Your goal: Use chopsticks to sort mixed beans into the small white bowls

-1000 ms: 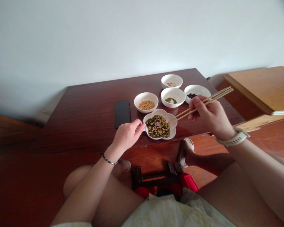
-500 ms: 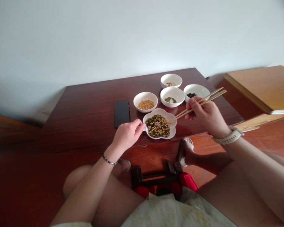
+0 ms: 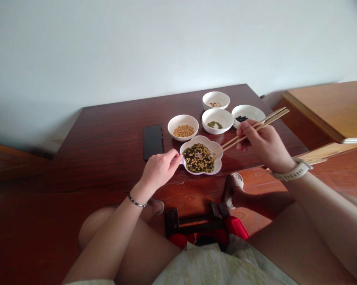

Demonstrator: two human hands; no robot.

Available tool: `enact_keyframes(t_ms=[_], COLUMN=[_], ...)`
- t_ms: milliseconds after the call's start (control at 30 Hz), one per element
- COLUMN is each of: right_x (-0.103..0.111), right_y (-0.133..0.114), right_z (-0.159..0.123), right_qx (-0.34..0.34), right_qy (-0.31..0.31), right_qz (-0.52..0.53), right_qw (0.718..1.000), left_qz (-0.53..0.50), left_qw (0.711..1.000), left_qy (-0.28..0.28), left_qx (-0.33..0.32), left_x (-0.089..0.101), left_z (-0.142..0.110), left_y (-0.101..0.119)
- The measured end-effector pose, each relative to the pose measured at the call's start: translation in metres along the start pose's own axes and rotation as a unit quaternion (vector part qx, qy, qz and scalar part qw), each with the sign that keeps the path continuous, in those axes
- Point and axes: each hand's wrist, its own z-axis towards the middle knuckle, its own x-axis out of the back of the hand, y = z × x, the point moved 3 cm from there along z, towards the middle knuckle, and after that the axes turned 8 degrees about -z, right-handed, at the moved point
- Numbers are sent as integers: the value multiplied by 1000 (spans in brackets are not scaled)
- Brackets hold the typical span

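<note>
A pair of wooden chopsticks [image 3: 269, 119] is in my right hand [image 3: 263, 142], fingers closed round them, their tips down in the right side of a flower-shaped bowl [image 3: 218, 165]. Mixed beans [image 3: 198, 158], yellow, green and black, cover most of that bowl's bottom. My left hand [image 3: 160, 168] is closed on the small handle at the bowl's left edge. Behind it stand white bowls: one with soybeans [image 3: 183, 131], one with green beans [image 3: 215, 125], one with black beans [image 3: 242, 118] and one with reddish and pale pieces [image 3: 215, 105]. Whether a bean sits between the tips is too small to tell.
A black phone [image 3: 153, 142] lies on the dark wooden table [image 3: 113, 130], left of the soybean bowl. To the right is a lighter wooden piece of furniture [image 3: 329, 107]. A wall runs along the table's back. My legs and a low stool [image 3: 196, 225] are below the front edge.
My right hand and the chopsticks have shifted slightly to the right, the tips staying in the flower-shaped bowl. My left hand keeps its hold on the handle.
</note>
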Motion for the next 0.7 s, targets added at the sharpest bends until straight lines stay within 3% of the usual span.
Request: enact_keyframes(t_ms=[467,700], right_x=[0,-4], right_y=[-14,-7], right_z=[-4,-2], right_qx=[32,30], right_qy=[-20,-5], right_qz=[-40,-13], right_qw=[998,999], left_qz=[2,2], left_qw=[1000,1000], left_qy=[0,-1], left_qx=[2,2], left_x=[1,1], left_z=[1,1], left_y=[3,2])
